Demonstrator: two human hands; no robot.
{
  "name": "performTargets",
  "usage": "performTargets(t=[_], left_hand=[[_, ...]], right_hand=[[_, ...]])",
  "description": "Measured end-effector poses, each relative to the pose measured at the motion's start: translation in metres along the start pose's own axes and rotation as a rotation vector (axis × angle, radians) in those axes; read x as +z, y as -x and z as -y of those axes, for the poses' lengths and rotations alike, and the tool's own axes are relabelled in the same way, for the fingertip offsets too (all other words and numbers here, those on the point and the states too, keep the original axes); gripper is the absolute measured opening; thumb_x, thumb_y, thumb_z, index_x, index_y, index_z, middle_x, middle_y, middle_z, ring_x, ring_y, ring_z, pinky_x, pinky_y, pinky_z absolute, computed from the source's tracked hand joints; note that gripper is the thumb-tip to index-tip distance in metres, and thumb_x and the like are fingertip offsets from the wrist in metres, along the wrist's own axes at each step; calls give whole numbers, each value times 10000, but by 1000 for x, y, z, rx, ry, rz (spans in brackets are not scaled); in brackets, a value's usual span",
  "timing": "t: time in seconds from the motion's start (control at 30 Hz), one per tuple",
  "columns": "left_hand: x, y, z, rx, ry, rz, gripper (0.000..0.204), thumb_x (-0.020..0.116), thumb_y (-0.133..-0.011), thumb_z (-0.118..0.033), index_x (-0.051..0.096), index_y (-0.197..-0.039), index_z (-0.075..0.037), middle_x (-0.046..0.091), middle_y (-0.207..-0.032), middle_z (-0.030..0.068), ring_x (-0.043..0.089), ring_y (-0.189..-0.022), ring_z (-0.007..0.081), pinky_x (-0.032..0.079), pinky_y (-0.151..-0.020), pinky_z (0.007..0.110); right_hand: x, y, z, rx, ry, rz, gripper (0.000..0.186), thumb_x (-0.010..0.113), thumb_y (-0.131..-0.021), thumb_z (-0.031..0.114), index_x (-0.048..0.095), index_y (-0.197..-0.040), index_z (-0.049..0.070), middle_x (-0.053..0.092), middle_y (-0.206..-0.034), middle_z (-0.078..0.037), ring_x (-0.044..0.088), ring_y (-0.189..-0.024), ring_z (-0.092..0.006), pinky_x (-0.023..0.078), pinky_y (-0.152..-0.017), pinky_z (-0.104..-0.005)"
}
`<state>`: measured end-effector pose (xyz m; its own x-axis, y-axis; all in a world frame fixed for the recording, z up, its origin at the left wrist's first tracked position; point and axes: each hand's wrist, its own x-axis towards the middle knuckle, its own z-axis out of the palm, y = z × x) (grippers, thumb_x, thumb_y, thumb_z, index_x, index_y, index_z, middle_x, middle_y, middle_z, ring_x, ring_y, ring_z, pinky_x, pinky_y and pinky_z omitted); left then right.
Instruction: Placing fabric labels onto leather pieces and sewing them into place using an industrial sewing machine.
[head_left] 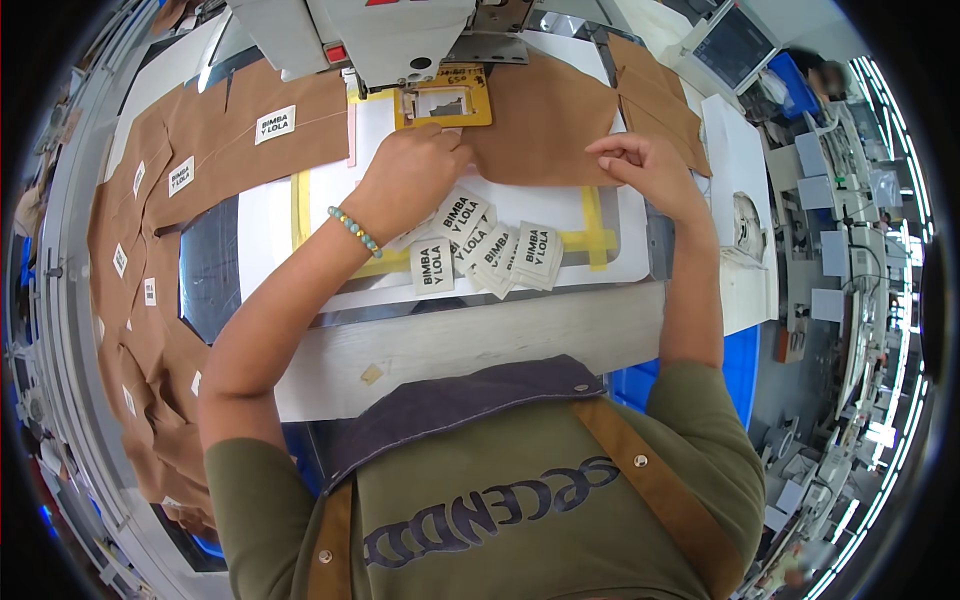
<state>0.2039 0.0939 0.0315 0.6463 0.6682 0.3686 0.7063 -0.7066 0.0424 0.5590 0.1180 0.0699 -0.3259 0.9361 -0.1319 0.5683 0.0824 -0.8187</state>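
My left hand (418, 170), with a beaded bracelet (356, 232) at the wrist, is closed at the lower edge of a yellow sewing template (482, 97). What its fingers hold, if anything, is hidden. The template lies under the head of a sewing machine (400, 40), on a brown fabric piece (545, 120). My right hand (645, 168) is over that fabric's right front part, fingers loosely bent and slightly apart, holding nothing visible. Several white labels with dark print (432, 266) are piled just in front of my left hand.
More brown fabric (235, 120) with white labels on it drapes over the table's left side to its front corner. Yellow tape (595, 240) marks the white work plate (630, 255). A screen (735, 45) stands at the back right, and a blue bin (740, 370) is below the table's right edge.
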Motion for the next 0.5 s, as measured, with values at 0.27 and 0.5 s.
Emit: performTargets(t=[0.27,0.5], left_hand=[[5,-12,-2,33,-67,5,300,705,-882,-72,779,-1172,-49,758,-982,64,731,-930,237,609,-808,378],[-12,19,12,90,-189,-62,324,694,-873,-63,763,-1187,-24,725,-954,54,715,-953,218,607,-808,353]], right_hand=[[-7,14,-12,62,126,-132,221,731,-991,121,809,-1159,1,703,-814,4,627,-750,-55,501,-689,-251],[28,-19,-1,-42,246,-196,218,737,-1011,129,810,-1202,53,732,-806,-7,626,-724,-67,501,-679,-263]])
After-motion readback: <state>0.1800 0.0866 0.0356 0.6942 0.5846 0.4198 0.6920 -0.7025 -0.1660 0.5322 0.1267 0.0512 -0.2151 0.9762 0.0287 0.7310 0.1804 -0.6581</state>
